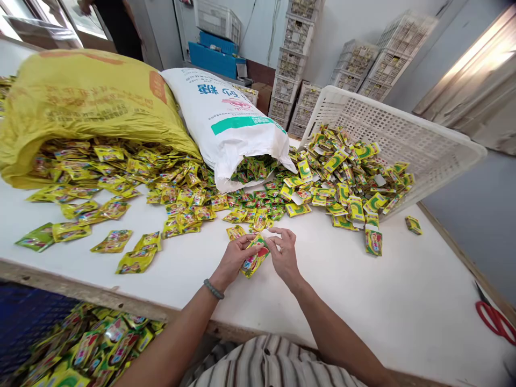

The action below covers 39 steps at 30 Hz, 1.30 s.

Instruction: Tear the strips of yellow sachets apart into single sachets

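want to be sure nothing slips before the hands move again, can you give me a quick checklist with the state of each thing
1. Small stack of yellow-green foil sachets held in both hands: ok.
2. Left hand fingers wrapped on the stack's left edge: ok.
3. Right hand fingers pinching the stack's top right: ok.
4. Bare white tabletop under the hands: ok.
5. Tilted white plastic lattice crate spilling sachets near the table's right edge: not ok, a lone sachet lies close to it.
6. Number of sachets in the stack: cannot tell.
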Each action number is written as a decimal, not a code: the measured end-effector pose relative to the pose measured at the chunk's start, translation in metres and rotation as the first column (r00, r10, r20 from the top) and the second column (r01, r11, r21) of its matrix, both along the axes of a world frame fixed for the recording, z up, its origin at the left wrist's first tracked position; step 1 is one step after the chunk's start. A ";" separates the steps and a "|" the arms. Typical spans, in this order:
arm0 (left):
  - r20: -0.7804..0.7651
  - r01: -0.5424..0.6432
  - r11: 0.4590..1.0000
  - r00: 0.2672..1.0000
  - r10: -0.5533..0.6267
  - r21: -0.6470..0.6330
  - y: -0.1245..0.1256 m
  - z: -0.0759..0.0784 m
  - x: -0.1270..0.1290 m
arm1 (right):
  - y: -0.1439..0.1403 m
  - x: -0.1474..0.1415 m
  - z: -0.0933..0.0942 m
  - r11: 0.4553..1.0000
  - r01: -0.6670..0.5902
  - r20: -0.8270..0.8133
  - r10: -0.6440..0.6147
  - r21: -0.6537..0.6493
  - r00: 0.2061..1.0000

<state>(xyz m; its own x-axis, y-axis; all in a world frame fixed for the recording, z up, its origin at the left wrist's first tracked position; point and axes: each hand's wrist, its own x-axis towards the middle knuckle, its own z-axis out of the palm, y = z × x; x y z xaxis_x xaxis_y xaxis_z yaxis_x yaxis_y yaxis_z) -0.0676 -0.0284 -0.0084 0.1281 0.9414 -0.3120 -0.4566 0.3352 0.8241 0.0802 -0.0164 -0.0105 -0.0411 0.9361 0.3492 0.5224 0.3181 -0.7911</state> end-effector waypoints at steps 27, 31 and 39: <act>-0.082 -0.049 0.990 0.995 0.061 0.134 -0.002 0.000 -0.002 | 0.003 0.008 0.013 0.939 -0.259 -0.278 0.192 -0.228 0.941; -0.102 -0.071 0.987 0.991 0.086 0.142 -0.002 -0.002 -0.003 | 0.003 0.006 0.015 0.919 -0.250 -0.297 0.158 -0.303 0.942; -0.094 -0.052 0.992 0.994 0.063 0.117 -0.003 0.002 -0.004 | 0.011 0.006 0.011 0.816 -0.330 -0.621 -0.044 -0.474 0.783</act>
<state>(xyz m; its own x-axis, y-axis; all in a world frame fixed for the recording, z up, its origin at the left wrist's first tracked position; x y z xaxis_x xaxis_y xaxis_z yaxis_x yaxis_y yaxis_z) -0.0718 -0.0314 -0.0063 0.0468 0.9765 -0.2106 -0.3886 0.2120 0.8967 0.0860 -0.0049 0.0007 -0.1570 0.9671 -0.2000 -0.1131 -0.2188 -0.9692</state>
